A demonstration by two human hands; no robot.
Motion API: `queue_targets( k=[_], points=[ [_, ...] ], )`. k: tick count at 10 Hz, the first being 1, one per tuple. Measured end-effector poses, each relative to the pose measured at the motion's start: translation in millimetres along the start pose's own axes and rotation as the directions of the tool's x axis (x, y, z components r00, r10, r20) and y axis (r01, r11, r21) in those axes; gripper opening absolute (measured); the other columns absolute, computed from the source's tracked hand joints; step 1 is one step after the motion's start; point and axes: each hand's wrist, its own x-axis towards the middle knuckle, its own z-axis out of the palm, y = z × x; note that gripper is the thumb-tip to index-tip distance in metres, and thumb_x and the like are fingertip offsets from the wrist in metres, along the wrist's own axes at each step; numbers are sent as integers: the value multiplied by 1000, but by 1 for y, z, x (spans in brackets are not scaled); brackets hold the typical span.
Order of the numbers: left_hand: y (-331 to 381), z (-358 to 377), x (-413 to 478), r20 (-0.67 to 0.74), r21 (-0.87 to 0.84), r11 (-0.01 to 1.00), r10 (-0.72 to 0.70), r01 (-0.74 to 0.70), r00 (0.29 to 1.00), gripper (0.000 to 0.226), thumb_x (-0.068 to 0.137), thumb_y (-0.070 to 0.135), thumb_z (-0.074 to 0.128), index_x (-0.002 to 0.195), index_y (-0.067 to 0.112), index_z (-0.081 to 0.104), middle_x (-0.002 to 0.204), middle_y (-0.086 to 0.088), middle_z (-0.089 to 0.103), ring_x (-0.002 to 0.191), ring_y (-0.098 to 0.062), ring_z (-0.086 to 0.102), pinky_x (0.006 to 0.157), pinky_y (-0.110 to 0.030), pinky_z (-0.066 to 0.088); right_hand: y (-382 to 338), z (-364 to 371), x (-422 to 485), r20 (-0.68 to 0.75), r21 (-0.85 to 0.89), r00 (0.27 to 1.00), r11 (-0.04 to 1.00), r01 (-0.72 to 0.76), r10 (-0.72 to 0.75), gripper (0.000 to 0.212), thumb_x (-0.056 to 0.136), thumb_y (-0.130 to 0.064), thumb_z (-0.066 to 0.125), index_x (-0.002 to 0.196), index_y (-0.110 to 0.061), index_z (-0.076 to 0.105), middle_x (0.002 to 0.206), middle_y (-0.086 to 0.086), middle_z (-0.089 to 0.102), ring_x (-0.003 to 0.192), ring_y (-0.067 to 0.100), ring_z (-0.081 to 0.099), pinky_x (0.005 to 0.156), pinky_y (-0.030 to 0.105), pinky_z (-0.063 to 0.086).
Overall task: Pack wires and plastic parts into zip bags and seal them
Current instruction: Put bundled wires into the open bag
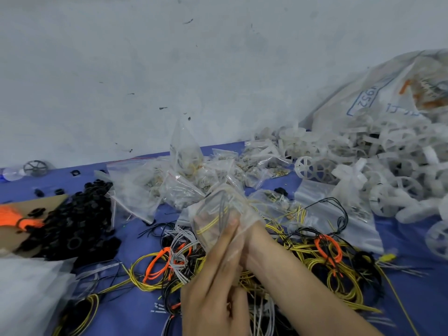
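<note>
Left hand [213, 275]: straight fingers brace bag [208, 209], likely steadying it for loading. Right hand [244, 219]: inside bag, seemingly seating wires [211, 224]; grip indiscernible.

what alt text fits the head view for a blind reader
Two bare hands work a clear zip bag holding yellow and grey wires: the left hand lies flat against it, the right hand seems to reach inside. Around them on the blue table lie loose wires, black rings, white plastic wheels and filled bags.
</note>
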Motion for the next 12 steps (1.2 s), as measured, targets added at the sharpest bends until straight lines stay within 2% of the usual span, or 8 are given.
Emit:
queue_targets(
  k=[2,3,5,7,9,10,11,12],
  points=[
    [-4,0,5,-110,91,994,70,-60,991,44,93,10,35,130,27,52,150,15,34,108,10,50,71,-3,36,-15,4,-4,275,-104,960,991,89,-57,25,91,3,46,71,-10,55,52,0,59,43,9,56,39,18,44],
    [-13,2,6,-182,106,994,50,-32,982,38,93,20,44,128,18,59,152,5,34,117,-2,50,92,-2,32,-21,4,-3,277,-415,949,871,262,-154,14,86,3,52,92,2,64,93,21,69,82,29,68,73,35,54],
    [-33,-7,12,-176,209,974,131,-93,976,43,79,11,67,120,17,60,129,0,50,115,11,42,98,-4,31,-48,-9,-8,329,-806,865,365,466,-379,22,94,-14,50,100,-7,70,103,10,70,96,26,65,89,48,50],
    [-39,-10,9,-267,236,971,92,-27,959,20,87,23,56,85,15,74,100,6,61,102,8,51,91,-3,36,-55,-12,-13,424,-833,857,246,496,-294,30,94,0,39,110,-5,64,112,12,67,107,23,61,95,41,48],
    [-28,-16,40,-151,216,975,88,-54,985,7,91,28,50,92,31,56,100,20,53,92,-5,48,83,-8,34,-72,-24,-26,428,-898,866,-15,439,-258,24,94,-2,39,82,-8,59,74,-3,59,68,21,59,61,32,45],
    [-30,-28,74,-154,198,979,-9,39,988,7,90,27,55,88,34,55,84,25,51,85,-2,47,77,-2,33,-92,-38,-37,395,-903,822,-10,429,-410,33,95,-10,43,114,-24,66,96,0,71,77,6,66,63,8,46],
    [-37,-39,100,-127,136,988,-62,79,990,17,90,15,62,87,31,58,87,21,56,80,3,52,70,-1,36,-98,-44,-32,425,-901,787,-123,417,-448,42,89,-3,47,119,-26,65,121,-4,63,104,18,59,71,4,37],
    [-45,-42,105,-109,78,990,-109,118,988,23,90,10,61,83,32,59,88,19,60,83,10,56,67,-5,43,-90,-42,-20,491,-871,674,-314,377,-552,30,87,-7,56,106,-23,71,105,-8,53,105,11,25,86,16,23]
  ],
)
